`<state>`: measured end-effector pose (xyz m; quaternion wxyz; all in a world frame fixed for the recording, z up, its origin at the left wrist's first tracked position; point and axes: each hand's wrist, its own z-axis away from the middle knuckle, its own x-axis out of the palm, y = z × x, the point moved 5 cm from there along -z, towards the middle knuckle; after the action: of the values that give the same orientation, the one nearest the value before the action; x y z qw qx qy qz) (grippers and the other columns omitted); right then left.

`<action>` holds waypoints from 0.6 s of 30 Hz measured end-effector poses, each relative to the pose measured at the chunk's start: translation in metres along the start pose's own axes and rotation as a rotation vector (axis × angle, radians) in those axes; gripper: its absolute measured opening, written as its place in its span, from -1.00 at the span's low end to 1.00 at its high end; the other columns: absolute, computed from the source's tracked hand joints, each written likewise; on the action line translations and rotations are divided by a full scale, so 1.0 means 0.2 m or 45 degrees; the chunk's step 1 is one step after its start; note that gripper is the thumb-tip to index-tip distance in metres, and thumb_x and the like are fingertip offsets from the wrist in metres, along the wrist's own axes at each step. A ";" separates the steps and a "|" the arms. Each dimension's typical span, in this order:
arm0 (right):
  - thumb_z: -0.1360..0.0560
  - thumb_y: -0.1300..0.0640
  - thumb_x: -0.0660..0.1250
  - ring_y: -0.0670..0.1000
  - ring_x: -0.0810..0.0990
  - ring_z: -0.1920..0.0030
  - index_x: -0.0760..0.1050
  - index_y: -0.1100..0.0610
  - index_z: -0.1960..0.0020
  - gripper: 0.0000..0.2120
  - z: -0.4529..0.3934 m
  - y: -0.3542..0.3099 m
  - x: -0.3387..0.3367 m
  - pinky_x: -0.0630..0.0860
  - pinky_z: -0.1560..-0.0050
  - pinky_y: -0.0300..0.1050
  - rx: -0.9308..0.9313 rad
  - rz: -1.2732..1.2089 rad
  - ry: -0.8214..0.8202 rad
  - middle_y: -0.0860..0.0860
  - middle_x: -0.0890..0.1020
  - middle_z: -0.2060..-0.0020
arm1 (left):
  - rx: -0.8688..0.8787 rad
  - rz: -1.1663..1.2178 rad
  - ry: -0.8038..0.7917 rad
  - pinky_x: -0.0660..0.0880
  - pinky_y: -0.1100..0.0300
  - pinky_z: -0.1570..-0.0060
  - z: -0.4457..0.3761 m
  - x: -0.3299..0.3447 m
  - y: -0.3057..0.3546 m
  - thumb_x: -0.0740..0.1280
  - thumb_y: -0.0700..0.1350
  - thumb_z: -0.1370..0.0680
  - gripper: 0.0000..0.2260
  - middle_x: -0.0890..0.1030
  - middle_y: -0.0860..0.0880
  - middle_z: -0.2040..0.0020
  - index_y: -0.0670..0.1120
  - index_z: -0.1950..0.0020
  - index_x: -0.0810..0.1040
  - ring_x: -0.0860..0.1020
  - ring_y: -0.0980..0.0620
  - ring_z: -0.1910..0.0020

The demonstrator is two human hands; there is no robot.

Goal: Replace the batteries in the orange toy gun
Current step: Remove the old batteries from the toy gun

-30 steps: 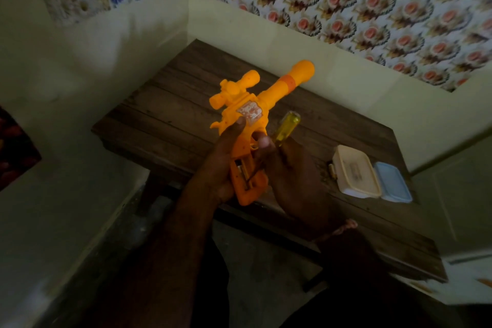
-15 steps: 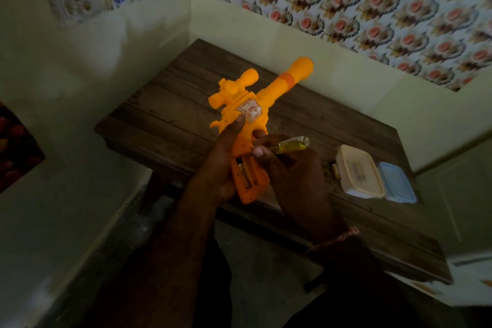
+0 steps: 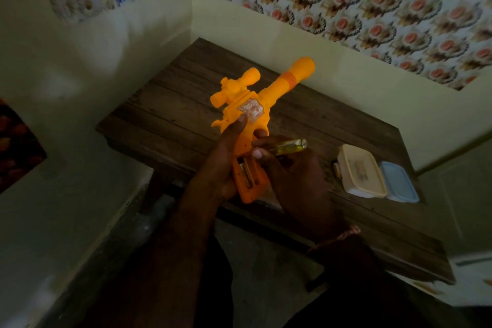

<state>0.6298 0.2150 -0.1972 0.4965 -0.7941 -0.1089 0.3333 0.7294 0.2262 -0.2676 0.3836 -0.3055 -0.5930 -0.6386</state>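
My left hand (image 3: 219, 165) grips the orange toy gun (image 3: 255, 112) by its grip, thumb lying up the body beside a worn sticker, barrel pointing up and right over the wooden table (image 3: 173, 120). The battery slot (image 3: 249, 173) in the grip faces me, open, with metal showing inside. My right hand (image 3: 290, 176) holds a screwdriver with a clear yellow handle (image 3: 290, 147), lying nearly level and pointing left at the grip. Its tip is hidden by my fingers.
A cream lidded box (image 3: 360, 172) and a pale blue lidded box (image 3: 399, 185) sit side by side on the table's right part. Walls close off the table at the back and left. The room is dim.
The screwdriver handle has swung from pointing up to lying almost level, to the right. The gun and my left hand have stayed nearly still.
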 end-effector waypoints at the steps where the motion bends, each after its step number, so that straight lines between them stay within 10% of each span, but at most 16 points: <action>1: -0.52 0.05 0.34 -0.21 0.64 0.11 0.58 -0.06 0.08 -0.95 -0.01 0.00 0.00 0.57 0.12 -0.25 -0.009 0.041 -0.020 -0.19 0.67 0.21 | 0.006 -0.050 0.016 0.54 0.20 0.24 0.00 -0.01 0.00 0.17 0.22 -0.53 -0.59 0.54 0.00 0.37 -0.13 -0.06 0.48 0.56 0.08 0.37; 6: -0.54 -0.09 0.19 -0.16 0.59 0.17 0.48 -0.15 0.09 -0.89 -0.10 -0.01 -0.01 0.50 0.11 -0.12 0.006 0.117 -0.066 -0.20 0.58 0.24 | 0.077 -0.187 0.178 0.28 -0.17 -0.36 -0.01 -0.04 -0.02 0.30 0.19 -0.52 -0.55 0.46 -0.31 -0.34 -0.08 -0.26 0.59 0.43 -0.22 -0.23; 14: -0.53 -0.10 0.17 0.19 0.59 0.32 0.47 0.25 0.17 -0.60 -0.12 -0.07 -0.03 0.52 0.26 0.23 0.044 0.040 -0.012 0.24 0.57 0.34 | 0.053 -0.076 0.122 0.16 -0.11 -0.40 -0.03 -0.03 -0.04 0.41 0.21 -0.40 -0.43 0.38 -0.28 -0.38 -0.08 -0.31 0.56 0.32 -0.19 -0.29; 18: -0.54 -0.10 0.16 0.10 0.62 0.25 0.51 0.12 0.15 -0.68 -0.09 -0.08 -0.02 0.55 0.17 0.17 0.011 0.080 -0.022 0.13 0.62 0.28 | 0.036 -0.086 0.105 0.11 -0.13 -0.44 -0.03 -0.04 -0.04 0.40 0.21 -0.39 -0.44 0.40 -0.28 -0.38 -0.08 -0.29 0.57 0.35 -0.21 -0.31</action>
<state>0.6407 0.2073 -0.1753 0.4884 -0.7920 -0.0866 0.3559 0.7277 0.2208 -0.2796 0.3903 -0.2534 -0.5957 -0.6546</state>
